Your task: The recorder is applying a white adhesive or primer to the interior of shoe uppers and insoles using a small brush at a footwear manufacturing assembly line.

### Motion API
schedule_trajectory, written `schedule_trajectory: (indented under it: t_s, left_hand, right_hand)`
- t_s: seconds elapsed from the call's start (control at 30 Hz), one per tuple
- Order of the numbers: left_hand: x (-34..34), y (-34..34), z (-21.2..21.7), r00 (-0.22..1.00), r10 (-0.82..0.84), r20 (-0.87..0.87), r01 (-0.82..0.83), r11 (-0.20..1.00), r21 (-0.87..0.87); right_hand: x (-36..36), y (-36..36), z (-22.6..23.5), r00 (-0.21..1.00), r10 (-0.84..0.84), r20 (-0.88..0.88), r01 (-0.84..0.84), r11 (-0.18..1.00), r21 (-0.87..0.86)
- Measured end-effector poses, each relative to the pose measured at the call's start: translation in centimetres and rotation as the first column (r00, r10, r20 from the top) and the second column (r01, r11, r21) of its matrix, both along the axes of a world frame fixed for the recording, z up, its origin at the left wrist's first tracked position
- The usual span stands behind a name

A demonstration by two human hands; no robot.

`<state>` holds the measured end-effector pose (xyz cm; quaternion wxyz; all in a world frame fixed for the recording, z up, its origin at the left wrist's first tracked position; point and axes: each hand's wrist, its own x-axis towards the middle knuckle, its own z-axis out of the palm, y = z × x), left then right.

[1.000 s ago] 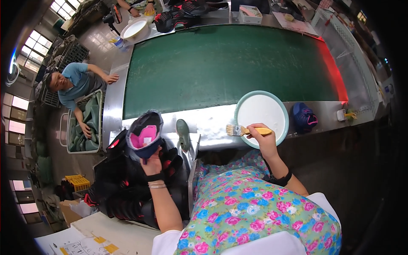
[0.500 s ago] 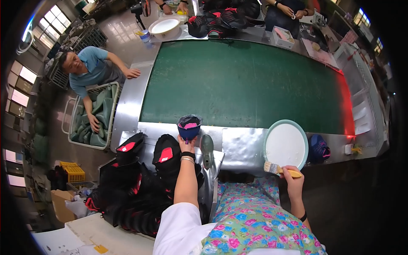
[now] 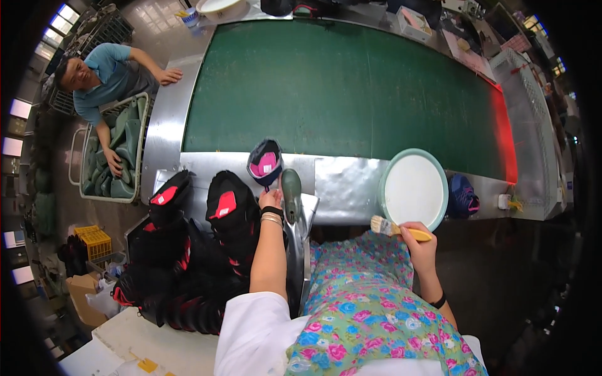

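Green last [image 3: 291, 188] is lying fore-aft; left hand [image 3: 271, 199] is sitting nearer, just left, touching pink-lined shoe [image 3: 265, 163], can't tell finger closure. Right hand [image 3: 419, 242] is gripping brush [image 3: 399, 230], fingers closed, well right.

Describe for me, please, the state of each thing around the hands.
Left hand: at the navy shoe, grip unclear
Navy shoe: opening visible, pink inside
Right hand: closed around the brush
Brush: bristles pointing left, outside the basin
Basin: white inside
Green last: bare
Black shoes: heaped, some red insides showing
Wire bin: loaded with green lasts
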<state>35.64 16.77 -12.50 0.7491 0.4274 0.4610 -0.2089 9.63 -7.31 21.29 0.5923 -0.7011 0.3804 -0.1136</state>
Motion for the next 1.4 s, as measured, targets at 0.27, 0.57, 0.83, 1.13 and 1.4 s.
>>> schedule_trajectory:
  t_s: [0.27,0.57,0.83,1.13,1.4]
  left_hand:
    - [-8.1,-4.8,6.0,0.443,-0.836,-0.325,0.485,-0.081,0.871]
    - [-8.3,-9.4,7.8,0.475,-0.864,-0.165,0.313,-0.009,0.95]
    - [-7.8,-5.6,4.0,0.485,-0.782,-0.391,0.31,-0.264,0.913]
    - [-5.0,-3.5,1.9,0.072,-0.787,-0.612,0.391,-0.542,0.743]
    - [-8.7,-3.5,15.4,0.698,-0.699,0.152,0.606,0.691,0.395]
  right_hand:
    - [-0.1,0.2,-0.4,0.999,0.031,0.024,-0.032,0.998,0.051]
    - [-1.5,-0.2,-0.9,1.0,-0.02,-0.008,0.02,0.999,0.041]
    - [-1.9,-0.5,-1.0,0.998,-0.056,0.003,0.056,0.995,0.08]
    - [-2.9,-3.0,-1.6,1.0,-0.023,-0.018,0.021,0.993,-0.114]
    - [-8.4,-11.2,-6.8,0.949,-0.31,-0.06,0.262,0.878,-0.4]
